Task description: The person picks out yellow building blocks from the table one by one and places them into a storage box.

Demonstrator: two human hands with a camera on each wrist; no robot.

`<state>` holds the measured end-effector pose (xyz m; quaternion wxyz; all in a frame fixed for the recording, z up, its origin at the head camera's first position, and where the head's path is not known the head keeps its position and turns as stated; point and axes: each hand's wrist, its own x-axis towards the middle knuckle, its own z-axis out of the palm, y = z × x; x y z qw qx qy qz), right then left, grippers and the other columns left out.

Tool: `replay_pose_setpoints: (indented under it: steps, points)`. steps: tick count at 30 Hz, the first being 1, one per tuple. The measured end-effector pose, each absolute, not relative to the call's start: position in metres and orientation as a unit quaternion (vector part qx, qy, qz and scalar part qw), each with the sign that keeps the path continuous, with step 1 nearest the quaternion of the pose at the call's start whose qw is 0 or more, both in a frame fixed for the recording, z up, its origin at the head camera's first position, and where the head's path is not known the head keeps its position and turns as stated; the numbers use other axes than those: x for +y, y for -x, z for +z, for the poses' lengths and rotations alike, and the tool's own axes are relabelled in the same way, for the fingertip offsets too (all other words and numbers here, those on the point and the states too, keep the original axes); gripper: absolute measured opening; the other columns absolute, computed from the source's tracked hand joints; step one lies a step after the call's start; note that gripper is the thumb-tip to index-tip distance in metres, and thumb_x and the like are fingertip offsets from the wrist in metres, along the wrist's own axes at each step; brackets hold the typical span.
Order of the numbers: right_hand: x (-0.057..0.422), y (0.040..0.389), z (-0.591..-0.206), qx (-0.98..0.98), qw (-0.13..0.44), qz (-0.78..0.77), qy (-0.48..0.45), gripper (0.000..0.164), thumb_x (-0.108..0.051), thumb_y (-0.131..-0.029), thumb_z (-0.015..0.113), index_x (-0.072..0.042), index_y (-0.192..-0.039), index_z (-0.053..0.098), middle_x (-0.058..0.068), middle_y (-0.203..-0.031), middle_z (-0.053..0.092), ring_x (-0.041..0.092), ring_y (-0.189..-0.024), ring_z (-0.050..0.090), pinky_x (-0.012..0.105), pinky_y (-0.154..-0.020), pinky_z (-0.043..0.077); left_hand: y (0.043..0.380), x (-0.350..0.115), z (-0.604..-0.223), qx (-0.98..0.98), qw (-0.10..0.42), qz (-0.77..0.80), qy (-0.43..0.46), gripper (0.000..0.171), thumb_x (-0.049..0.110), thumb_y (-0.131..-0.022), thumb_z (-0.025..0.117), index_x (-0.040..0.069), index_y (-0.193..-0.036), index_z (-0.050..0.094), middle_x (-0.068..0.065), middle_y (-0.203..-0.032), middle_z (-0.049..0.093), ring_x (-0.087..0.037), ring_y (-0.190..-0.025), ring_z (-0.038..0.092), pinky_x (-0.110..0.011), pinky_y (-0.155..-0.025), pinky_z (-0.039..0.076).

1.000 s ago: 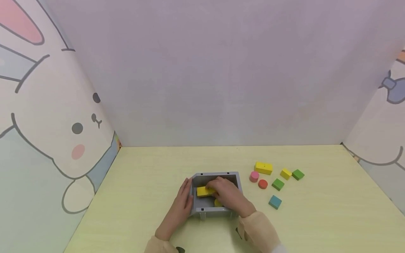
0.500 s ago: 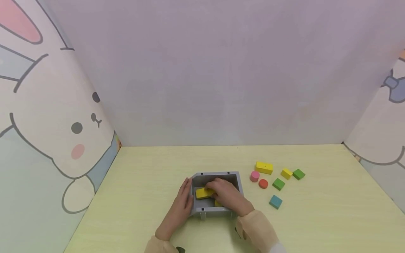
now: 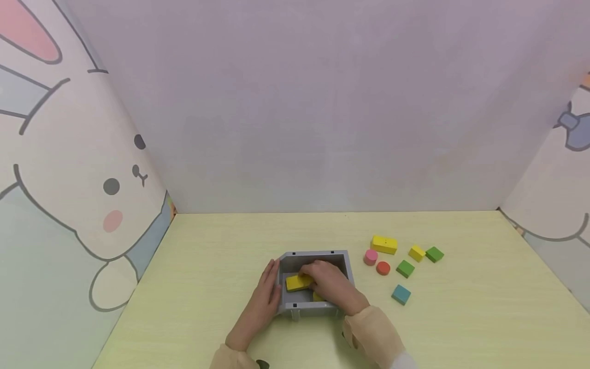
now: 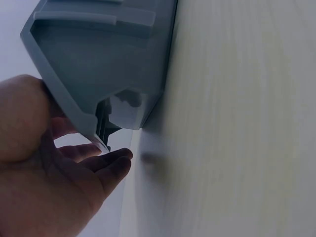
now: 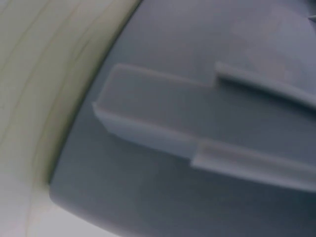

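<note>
A grey plastic bin (image 3: 313, 310) stands at the near middle of the table, its open top facing up in the head view. My right hand (image 3: 329, 284) reaches inside it and grips the right end of a long yellow block (image 3: 297, 283), which lies slightly tilted. Another yellow piece (image 3: 318, 296) shows partly from under that hand. At the bin's left side my left hand (image 3: 264, 298) rests with straight fingers along the wall. In the left wrist view its fingers (image 4: 113, 165) extend beside the bin's edge. The right wrist view shows only the bin's outer wall (image 5: 148, 187) and table.
Right of the bin lie a long yellow block (image 3: 384, 245), a pink cylinder (image 3: 371, 257), a red disc (image 3: 383, 268), a small yellow block (image 3: 417, 253), green blocks (image 3: 405, 269) and a blue block (image 3: 401, 294). A pale wall (image 3: 332, 128) rises behind the table.
The held yellow block has shifted slightly toward the near side of the bin and tilted, with the right hand moving a little with it. The left hand stays in place.
</note>
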<state>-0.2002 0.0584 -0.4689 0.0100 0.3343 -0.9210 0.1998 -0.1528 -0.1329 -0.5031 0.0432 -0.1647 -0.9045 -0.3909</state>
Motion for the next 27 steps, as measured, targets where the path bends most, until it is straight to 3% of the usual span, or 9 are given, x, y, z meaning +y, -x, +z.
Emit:
replay_pose_setpoints:
  steps: [27]
  points:
    - [0.0587,0.2026,-0.4687,-0.922,-0.029,0.223,-0.314,0.019,0.005,-0.076,0.065,-0.006,-0.090,0.069,0.003,-0.086,0.069,0.011,-0.073,0.057,0.032,-0.070,0.058,0.1550,-0.1331,-0.5066,-0.901,0.057,-0.393,0.174,0.053,0.006,-0.095,0.042,0.000,-0.143,0.020,-0.028,-0.147,0.022,-0.039,-0.131,0.026,-0.056,-0.104,0.034]
